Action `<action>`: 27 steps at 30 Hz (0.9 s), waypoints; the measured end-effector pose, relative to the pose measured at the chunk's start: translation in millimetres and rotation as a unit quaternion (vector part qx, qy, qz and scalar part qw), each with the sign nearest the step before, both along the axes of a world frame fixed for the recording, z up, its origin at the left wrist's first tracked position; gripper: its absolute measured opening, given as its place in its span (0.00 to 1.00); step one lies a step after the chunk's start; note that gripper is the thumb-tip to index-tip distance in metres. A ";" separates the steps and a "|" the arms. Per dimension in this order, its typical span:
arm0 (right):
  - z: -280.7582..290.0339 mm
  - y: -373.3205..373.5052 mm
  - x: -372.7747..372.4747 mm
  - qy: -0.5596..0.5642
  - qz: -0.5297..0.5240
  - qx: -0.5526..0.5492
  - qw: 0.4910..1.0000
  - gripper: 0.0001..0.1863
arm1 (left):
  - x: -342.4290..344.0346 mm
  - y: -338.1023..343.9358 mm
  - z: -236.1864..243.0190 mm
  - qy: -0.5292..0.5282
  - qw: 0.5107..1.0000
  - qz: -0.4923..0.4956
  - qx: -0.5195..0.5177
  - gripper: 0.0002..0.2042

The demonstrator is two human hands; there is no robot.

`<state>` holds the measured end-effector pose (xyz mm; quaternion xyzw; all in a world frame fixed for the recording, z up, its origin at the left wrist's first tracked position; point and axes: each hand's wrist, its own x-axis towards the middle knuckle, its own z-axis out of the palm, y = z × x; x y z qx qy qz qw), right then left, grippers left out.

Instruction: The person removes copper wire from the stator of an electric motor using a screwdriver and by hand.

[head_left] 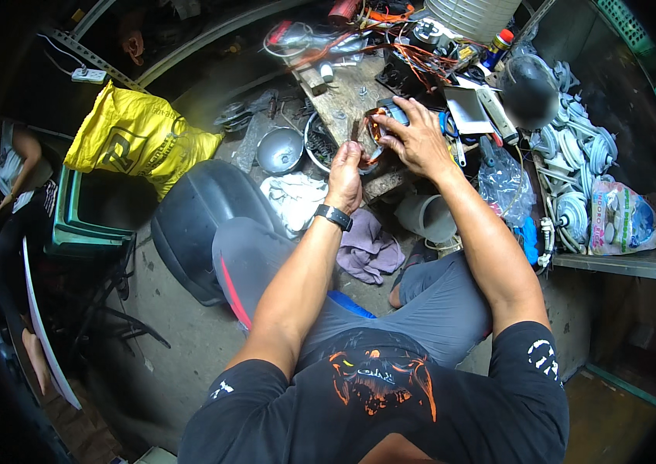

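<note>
At the wooden plank [334, 100], my right hand [418, 139] is closed around a motor stator [396, 112]. It looks like a grey ring with orange copper windings, and my fingers cover part of it. My left hand [345, 179] has its thumb up, pinching a thin rust-brown strip [356, 129] beside the windings. Whether the strip touches the stator I cannot tell. Below the plank sits a round container [319, 147] of dark scraps, partly behind my left hand. Near my right hand lie blue-handled scissors [458, 147].
Tangled orange wires [421, 66] and a spray can [498, 48] crowd the far bench. White fan-motor parts [575, 147] fill the right tray. A metal bowl [280, 151], yellow sack [138, 139] and black seat-like object [208, 224] stand left. Another person's arm [28, 158] shows far left.
</note>
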<state>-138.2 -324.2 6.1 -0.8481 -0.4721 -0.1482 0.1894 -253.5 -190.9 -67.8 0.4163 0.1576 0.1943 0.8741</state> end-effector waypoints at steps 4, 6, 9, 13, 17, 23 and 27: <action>0.1 12.2 5.8 0.026 -0.020 0.044 0.999 0.17 | -4.4 6.7 10.4 -0.008 0.999 0.023 0.038 0.13; 2.1 19.9 5.5 0.039 -0.067 0.065 0.995 0.16 | -5.1 7.1 18.3 -0.024 0.994 0.027 0.099 0.14; 5.0 29.5 16.0 0.085 -0.121 0.092 0.985 0.14 | -3.8 9.3 24.9 -0.053 0.987 0.014 0.154 0.13; 0.4 37.0 23.2 0.117 -0.157 0.103 0.975 0.15 | 3.8 10.2 43.6 -0.018 0.978 0.027 0.204 0.15; -22.1 25.9 54.5 0.304 -0.150 0.121 0.933 0.19 | 26.3 32.0 105.0 0.013 0.942 -0.080 0.327 0.14; -23.7 25.1 50.0 0.317 -0.144 0.136 0.928 0.21 | 68.4 46.8 118.7 -0.001 0.983 -0.160 0.087 0.11; -2.2 15.8 36.9 0.284 -0.104 0.223 0.927 0.16 | 76.9 50.6 119.1 -0.008 0.986 -0.167 -0.003 0.11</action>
